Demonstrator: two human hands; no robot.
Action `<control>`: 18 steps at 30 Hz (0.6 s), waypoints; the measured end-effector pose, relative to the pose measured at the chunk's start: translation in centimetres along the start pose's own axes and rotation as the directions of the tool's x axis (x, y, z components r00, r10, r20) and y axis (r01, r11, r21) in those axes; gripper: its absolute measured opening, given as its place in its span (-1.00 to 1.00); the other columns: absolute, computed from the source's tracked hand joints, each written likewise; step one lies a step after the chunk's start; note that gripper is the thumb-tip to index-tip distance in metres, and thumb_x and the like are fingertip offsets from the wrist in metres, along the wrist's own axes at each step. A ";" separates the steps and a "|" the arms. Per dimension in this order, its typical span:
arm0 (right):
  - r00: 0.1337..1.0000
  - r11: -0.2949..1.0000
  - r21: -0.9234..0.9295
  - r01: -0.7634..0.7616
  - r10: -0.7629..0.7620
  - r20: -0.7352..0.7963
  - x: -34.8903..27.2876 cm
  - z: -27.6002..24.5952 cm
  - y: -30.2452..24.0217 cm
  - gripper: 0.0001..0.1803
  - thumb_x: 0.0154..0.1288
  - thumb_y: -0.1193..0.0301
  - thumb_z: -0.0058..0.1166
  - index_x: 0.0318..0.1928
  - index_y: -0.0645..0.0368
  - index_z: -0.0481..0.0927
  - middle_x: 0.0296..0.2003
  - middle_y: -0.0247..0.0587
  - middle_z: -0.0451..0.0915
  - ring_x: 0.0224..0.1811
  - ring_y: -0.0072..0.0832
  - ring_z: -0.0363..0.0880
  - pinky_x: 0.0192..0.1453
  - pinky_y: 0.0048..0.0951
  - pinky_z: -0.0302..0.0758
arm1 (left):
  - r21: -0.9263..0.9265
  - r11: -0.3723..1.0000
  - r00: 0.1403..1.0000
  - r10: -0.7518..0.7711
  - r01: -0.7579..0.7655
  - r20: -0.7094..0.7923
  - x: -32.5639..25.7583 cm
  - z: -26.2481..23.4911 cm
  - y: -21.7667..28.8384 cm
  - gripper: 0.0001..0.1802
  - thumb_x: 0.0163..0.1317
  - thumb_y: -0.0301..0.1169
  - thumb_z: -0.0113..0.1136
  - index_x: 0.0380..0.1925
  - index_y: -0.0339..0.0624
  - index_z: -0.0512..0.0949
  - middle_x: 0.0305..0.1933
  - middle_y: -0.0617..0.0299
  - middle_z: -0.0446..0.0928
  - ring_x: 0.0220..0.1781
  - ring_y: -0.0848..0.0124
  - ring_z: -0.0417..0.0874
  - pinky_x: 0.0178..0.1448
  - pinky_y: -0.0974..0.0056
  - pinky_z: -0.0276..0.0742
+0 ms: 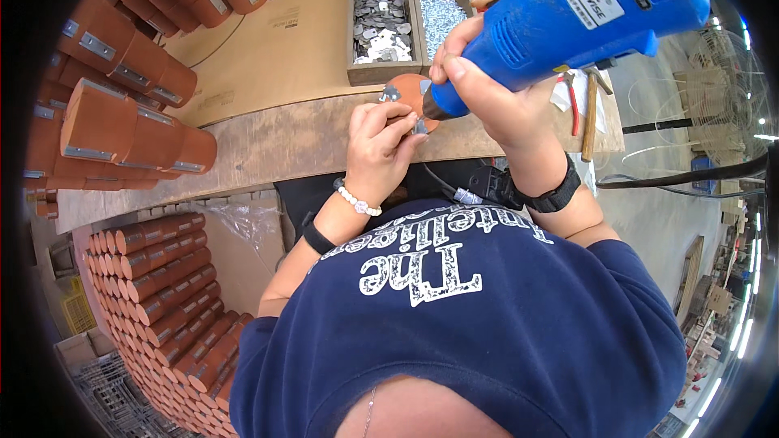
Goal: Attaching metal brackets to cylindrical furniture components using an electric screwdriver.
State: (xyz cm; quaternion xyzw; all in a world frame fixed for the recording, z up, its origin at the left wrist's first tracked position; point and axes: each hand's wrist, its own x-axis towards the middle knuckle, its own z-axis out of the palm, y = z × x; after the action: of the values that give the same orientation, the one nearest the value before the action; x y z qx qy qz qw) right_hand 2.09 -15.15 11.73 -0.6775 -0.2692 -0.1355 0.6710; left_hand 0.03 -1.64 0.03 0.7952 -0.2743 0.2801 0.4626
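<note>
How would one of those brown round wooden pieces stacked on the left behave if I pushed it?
A brown wooden piece looks rounded and tapered, so it would probably roll in a curve. It seems solid and stiff, likely not fragile. Its metal bracket may catch and stop the roll.

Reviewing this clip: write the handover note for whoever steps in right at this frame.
Left hand: pinches a small metal bracket against the reddish-brown wooden piece at the bench edge.
Right hand: grips the blue power screwdriver, tip at the bracket.
Supplies: wooden tray of metal plates and screws behind.
Done: bracketed pieces stacked at left.
Left: this bracket is not visibly fastened.
</note>
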 end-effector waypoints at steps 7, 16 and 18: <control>1.000 0.998 -0.051 0.024 -0.023 0.022 0.0 -0.2 0.3 -0.52 -0.06 0.68 -0.05 -0.08 0.24 0.12 -0.53 -0.21 0.42 -0.50 -0.50 0.46 -0.35 -0.45 0.43 | 0.011 1.000 1.000 0.004 -0.004 0.000 0.1 0.0 0.1 -0.69 -0.36 -0.55 0.27 -0.46 -0.21 0.51 -0.36 0.25 0.45 -0.30 0.26 0.38 -0.21 0.27 0.30; 1.000 0.998 -0.060 -0.006 0.006 0.005 0.0 0.0 0.2 -0.52 -0.07 0.67 -0.03 -0.09 0.25 0.15 -0.53 -0.21 0.42 -0.50 -0.52 0.46 -0.37 -0.48 0.43 | 0.020 1.000 1.000 -0.007 0.006 0.017 0.2 -0.1 0.2 -0.68 -0.37 -0.54 0.28 -0.45 -0.20 0.51 -0.35 0.26 0.45 -0.30 0.27 0.37 -0.20 0.28 0.29; 1.000 0.997 -0.071 -0.004 0.004 -0.002 0.1 -0.1 0.4 -0.52 -0.07 0.67 -0.03 -0.08 0.25 0.15 -0.53 -0.21 0.42 -0.50 -0.52 0.46 -0.37 -0.47 0.43 | 0.019 1.000 1.000 -0.006 0.005 0.014 0.2 -0.1 0.2 -0.68 -0.37 -0.54 0.28 -0.45 -0.20 0.51 -0.35 0.26 0.45 -0.31 0.27 0.37 -0.20 0.28 0.29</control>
State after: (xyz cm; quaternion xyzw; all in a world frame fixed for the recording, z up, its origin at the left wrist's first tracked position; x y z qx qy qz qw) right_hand 2.41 -15.18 11.47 -0.7012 -0.2624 -0.1441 0.6470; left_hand 0.01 -1.67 0.28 0.8022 -0.2727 0.2758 0.4539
